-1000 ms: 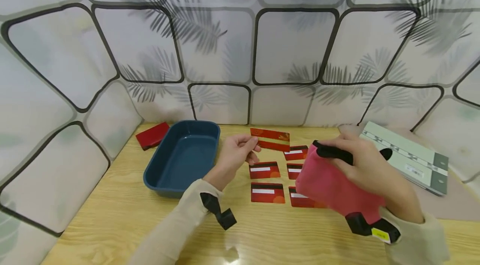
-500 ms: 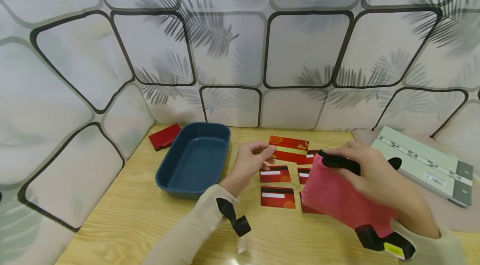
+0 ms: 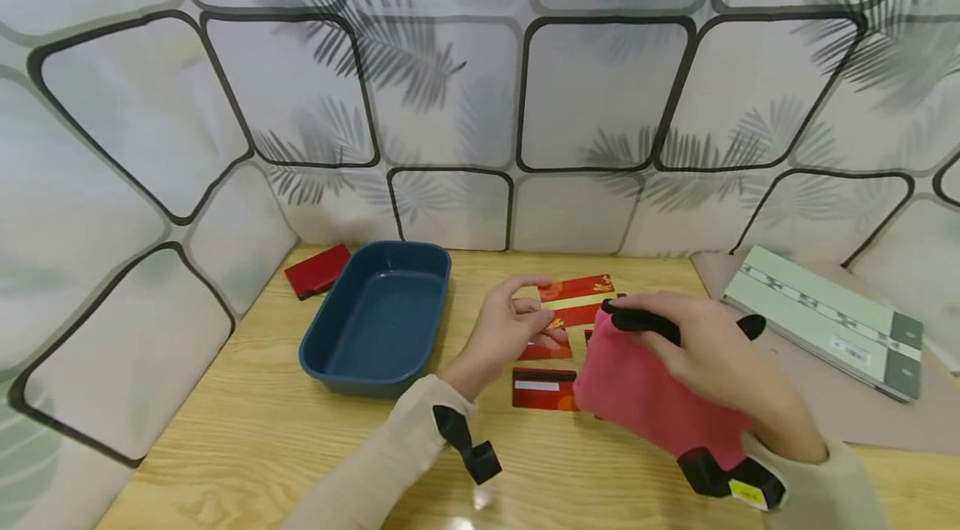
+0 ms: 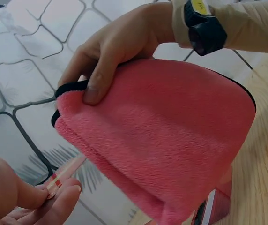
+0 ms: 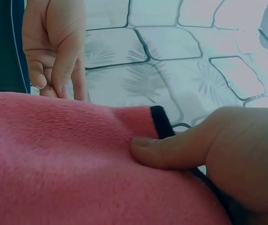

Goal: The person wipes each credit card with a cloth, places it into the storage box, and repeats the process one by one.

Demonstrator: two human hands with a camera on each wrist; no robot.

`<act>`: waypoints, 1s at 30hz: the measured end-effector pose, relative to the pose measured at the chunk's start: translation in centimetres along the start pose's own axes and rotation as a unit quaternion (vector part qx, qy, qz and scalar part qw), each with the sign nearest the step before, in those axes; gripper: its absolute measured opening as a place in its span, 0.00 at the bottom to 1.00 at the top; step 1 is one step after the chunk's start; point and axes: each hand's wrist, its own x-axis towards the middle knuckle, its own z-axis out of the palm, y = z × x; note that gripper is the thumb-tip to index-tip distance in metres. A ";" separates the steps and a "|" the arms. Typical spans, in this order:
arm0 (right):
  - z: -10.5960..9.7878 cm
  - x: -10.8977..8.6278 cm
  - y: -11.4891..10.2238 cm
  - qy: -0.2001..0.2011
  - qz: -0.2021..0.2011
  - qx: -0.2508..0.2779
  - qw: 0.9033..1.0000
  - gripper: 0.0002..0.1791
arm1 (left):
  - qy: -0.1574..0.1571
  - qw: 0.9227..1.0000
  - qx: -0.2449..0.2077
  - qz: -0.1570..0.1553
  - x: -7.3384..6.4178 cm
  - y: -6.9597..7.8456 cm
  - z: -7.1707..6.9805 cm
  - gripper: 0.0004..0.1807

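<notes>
My left hand (image 3: 510, 332) pinches a red and gold card (image 3: 576, 287) by its left end, raised over other cards. In the left wrist view the same card (image 4: 63, 176) shows nearly edge-on between thumb and fingers. My right hand (image 3: 708, 351) grips a folded pink cloth (image 3: 637, 388) with black edging by its top corner, thumb on the near face. The cloth hangs close to the right end of the held card. Below it, a red card (image 3: 542, 388) with a black stripe lies on the table, and another card (image 3: 547, 347) is partly covered by my left fingers.
A blue tray (image 3: 321, 351) stands on the wooden table (image 3: 225, 438), left of my left hand. Behind it lies a dark red flat case (image 3: 318, 270). At the right, a pale green box (image 3: 825, 322) rests on a beige mat (image 3: 817, 422). A patterned curtain (image 3: 570, 97) backs the table.
My left hand has carried the card rightward and turned it, its right end now tilting up. The cloth in my right hand has shifted left, covering more of the cards on the table.
</notes>
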 end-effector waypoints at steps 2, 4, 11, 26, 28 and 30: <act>0.2 0.2 -0.1 0.004 0.001 0.002 1.000 0.22 | -0.016 1.000 0.006 0.008 -0.3 0.1 -0.1 0.24; 0.4 0.4 -0.1 0.011 -0.003 0.006 1.000 0.21 | -0.028 0.999 0.021 0.021 -0.6 0.2 -0.3 0.24; 1.4 0.8 -0.4 0.035 -0.044 -0.011 0.998 0.23 | -0.060 0.994 0.071 0.052 -1.4 0.5 -0.2 0.26; 3.5 1.1 -1.5 0.057 -0.014 -0.090 0.994 0.22 | -0.083 0.986 0.114 0.085 -1.6 0.4 0.8 0.29; 3.6 1.2 -1.4 0.060 -0.018 -0.094 0.994 0.23 | -0.079 0.986 0.114 0.092 -1.6 0.3 0.9 0.29; 3.7 1.1 -1.3 0.069 -0.023 -0.098 0.993 0.23 | -0.066 0.984 0.121 0.109 -1.8 0.1 1.1 0.29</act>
